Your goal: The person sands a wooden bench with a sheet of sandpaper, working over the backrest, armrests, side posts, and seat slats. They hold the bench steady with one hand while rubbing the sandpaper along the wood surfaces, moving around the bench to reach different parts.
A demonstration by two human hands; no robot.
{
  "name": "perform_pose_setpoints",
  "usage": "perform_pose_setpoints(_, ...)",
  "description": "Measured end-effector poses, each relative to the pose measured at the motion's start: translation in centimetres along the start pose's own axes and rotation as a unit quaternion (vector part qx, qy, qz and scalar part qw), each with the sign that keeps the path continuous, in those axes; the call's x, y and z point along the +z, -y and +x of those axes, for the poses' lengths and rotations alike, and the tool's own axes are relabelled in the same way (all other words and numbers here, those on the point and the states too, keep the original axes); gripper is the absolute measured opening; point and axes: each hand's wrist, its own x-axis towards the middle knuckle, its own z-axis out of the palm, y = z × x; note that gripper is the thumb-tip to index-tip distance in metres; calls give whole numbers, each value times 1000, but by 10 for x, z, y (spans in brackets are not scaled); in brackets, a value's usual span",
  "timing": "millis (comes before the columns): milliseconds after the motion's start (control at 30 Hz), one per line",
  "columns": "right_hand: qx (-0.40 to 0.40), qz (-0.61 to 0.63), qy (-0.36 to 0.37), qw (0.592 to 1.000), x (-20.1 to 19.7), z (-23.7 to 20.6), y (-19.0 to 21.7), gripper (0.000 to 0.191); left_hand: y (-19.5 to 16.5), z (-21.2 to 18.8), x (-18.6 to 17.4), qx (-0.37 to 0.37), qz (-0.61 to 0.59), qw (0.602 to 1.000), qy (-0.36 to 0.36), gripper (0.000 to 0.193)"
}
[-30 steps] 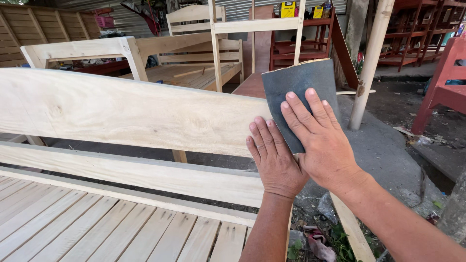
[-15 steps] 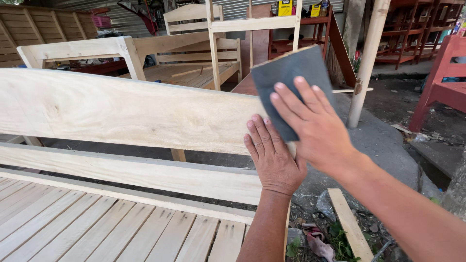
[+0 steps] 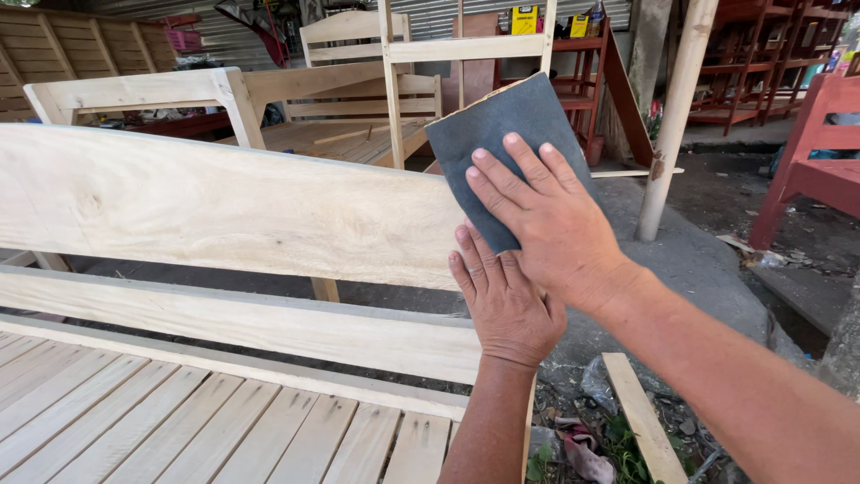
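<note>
- While the right hand point(image 3: 546, 224) lies flat with fingers spread, it presses a dark grey sandpaper sheet point(image 3: 502, 143) against the end of the top backrest board point(image 3: 224, 202) of a bare wooden bench.
- Left hand point(image 3: 506, 300) sits just below and partly under the right one, palm flat on that same board end, fingers together, gripping nothing, only bracing.
- Sandpaper sticks up above the board's top edge, its upper corner free in the air, its lower part trapped under the right palm.
- Step in hand, as I read it: sanding the backrest's right end, near the corner.
- Next stroke would call for even pressure along the grain, and the left hand well out of the sheet's path.
- Below them run a lower rail point(image 3: 233, 318) and the slatted seat point(image 3: 179, 421), both pale and unfinished.
- Behind stand more raw wooden frames point(image 3: 358, 90); red furniture point(image 3: 811, 170) sits off right, and scraps litter the ground point(image 3: 591, 439).
</note>
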Motion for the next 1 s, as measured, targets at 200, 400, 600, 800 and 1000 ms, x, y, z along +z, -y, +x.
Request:
perform_pose_setpoints(200,8,10,17,1000,-10,-11,-12,77,0,-2,0,7,-64,996,-60,91)
perform_pose_setpoints(400,5,17,7,1000,1,-5,-14,74,1,-3,-1,20,-61,996,-56,94)
perform_pose_setpoints(600,-5,38,7,999,-21,-6,-23,82,-1,-3,-1,11,-60,997,-57,95)
perform_pose_setpoints(800,-35,-18,-12,999,6,-4,-14,71,1,-2,1,10,-66,997,-37,96)
perform_pose_setpoints(1000,20,114,-45,992,21,-35,-6,68,2,-4,3,16,-85,994,-64,96)
